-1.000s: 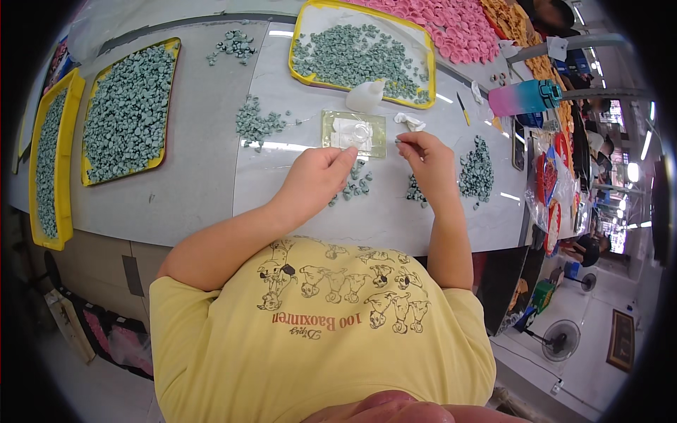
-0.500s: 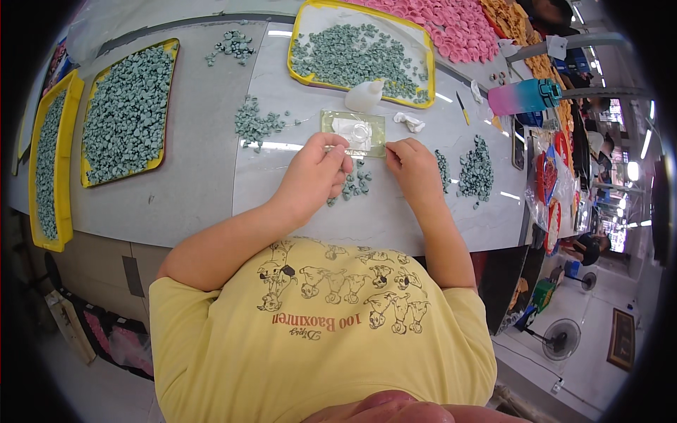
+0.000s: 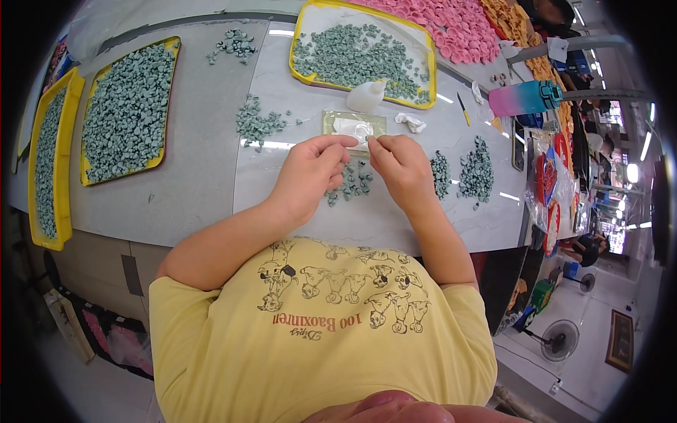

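My left hand point(image 3: 310, 173) and my right hand point(image 3: 402, 169) meet almost fingertip to fingertip over the near edge of a small greenish clear slab point(image 3: 328, 124). Thumb and index finger are pinched together on both hands; whatever lies in either pinch is too small to make out. A white piece of paper point(image 3: 344, 126) and a round clear patch lie on the slab. Just behind it stands a white squeeze bottle point(image 3: 364, 99). Several small grey-green pieces point(image 3: 358, 185) lie on the table between my wrists, partly hidden by my left hand.
Yellow trays point(image 3: 176, 53) of grey-green pieces stand at the left, another yellow tray point(image 3: 431, 63) at the back. Loose heaps point(image 3: 476, 169) flank my hands. A crumpled tissue point(image 3: 410, 123), a yellow-handled knife point(image 3: 464, 111) and a pink-and-teal bottle point(image 3: 522, 99) lie to the right.
My right hand has moved left, bringing its fingertips close to those of my left hand. The left index finger now reaches further toward the right. Trays and heaps have stayed put.
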Available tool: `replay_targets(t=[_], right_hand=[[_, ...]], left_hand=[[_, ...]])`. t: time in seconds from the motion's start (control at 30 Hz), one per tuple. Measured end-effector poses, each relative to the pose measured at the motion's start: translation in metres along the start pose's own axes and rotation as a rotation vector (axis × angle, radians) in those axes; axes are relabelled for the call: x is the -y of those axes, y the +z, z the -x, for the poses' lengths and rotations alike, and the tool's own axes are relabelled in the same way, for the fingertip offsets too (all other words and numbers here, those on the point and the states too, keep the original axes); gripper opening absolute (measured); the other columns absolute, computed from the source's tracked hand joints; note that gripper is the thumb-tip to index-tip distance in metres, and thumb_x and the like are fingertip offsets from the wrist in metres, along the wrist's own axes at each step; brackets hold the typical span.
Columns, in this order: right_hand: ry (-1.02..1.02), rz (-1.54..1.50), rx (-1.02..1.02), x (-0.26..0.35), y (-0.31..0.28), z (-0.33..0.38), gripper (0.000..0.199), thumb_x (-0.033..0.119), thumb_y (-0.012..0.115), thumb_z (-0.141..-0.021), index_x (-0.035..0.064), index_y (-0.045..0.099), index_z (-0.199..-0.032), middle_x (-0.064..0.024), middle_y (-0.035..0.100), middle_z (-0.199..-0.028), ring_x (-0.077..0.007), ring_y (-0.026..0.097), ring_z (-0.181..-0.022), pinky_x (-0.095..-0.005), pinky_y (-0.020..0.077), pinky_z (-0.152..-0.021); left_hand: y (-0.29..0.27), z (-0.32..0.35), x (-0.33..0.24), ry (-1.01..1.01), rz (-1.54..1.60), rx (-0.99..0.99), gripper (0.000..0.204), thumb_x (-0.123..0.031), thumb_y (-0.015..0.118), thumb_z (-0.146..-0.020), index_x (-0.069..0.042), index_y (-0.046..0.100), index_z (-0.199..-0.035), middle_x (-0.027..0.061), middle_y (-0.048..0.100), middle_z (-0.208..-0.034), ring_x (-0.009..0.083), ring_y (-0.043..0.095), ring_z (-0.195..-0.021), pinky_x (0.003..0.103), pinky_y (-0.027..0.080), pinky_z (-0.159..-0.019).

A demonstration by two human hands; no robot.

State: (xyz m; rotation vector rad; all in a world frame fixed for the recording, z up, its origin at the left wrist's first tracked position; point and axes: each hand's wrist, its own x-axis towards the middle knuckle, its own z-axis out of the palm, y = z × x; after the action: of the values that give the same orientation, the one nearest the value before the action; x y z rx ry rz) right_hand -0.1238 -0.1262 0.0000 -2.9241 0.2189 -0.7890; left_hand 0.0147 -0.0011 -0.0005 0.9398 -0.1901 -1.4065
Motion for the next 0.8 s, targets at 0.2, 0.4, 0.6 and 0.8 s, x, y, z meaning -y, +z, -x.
replay_targets(t=[0.2, 0.4, 0.6, 0.8], right_hand=[[-0.077, 0.062, 0.039, 0.002, -0.002, -0.004, 0.026, 0.002, 0.06, -0.066, -0.0014, 0.059, -0.091, -0.0077, 0.058, -0.086, -0.0224, 0.056, -0.073, -0.0329, 0.0458, -0.061], [0.248, -0.247, -0.169, 0.01, 0.001, -0.001, 0.019, -0.005, 0.066, -0.068, -0.0015, 0.061, -0.085, -0.0067, 0.06, -0.077, -0.017, 0.057, -0.066, -0.0267, 0.0446, -0.058], [1.034, -1.129, -0.11, 0.019, -0.012, -0.006, 0.007, 0.003, 0.062, -0.08, -0.0014, 0.058, -0.084, -0.0053, 0.06, -0.075, -0.0102, 0.053, -0.065, -0.022, 0.0423, -0.06], [1.104, -1.419, -0.105, 0.028, -0.012, -0.007, 0.006, 0.004, 0.06, -0.082, -0.0009, 0.057, -0.081, -0.0053, 0.059, -0.074, -0.0088, 0.051, -0.063, -0.0203, 0.0394, -0.056]], left_hand=[[0.002, 0.002, 0.001, 0.054, -0.031, -0.05, 0.017, -0.008, 0.051, -0.088, 0.003, 0.051, -0.101, 0.0055, 0.055, -0.086, 0.0031, 0.037, -0.059, 0.018, 0.034, -0.049], [0.005, 0.001, -0.003, 0.033, -0.073, -0.024, 0.013, -0.009, 0.052, -0.089, 0.0, 0.049, -0.097, 0.006, 0.056, -0.084, 0.0037, 0.034, -0.054, 0.018, 0.031, -0.046], [0.002, 0.0, 0.001, -0.002, -0.004, -0.022, 0.017, -0.018, 0.049, -0.091, -0.002, 0.05, -0.087, 0.0011, 0.05, -0.072, 0.0042, 0.035, -0.054, 0.018, 0.031, -0.046], [0.0, 0.001, -0.002, -0.089, -0.038, 0.066, 0.023, -0.025, 0.044, -0.094, -0.005, 0.048, -0.081, -0.0038, 0.042, -0.064, 0.0042, 0.031, -0.051, 0.02, 0.026, -0.043]])
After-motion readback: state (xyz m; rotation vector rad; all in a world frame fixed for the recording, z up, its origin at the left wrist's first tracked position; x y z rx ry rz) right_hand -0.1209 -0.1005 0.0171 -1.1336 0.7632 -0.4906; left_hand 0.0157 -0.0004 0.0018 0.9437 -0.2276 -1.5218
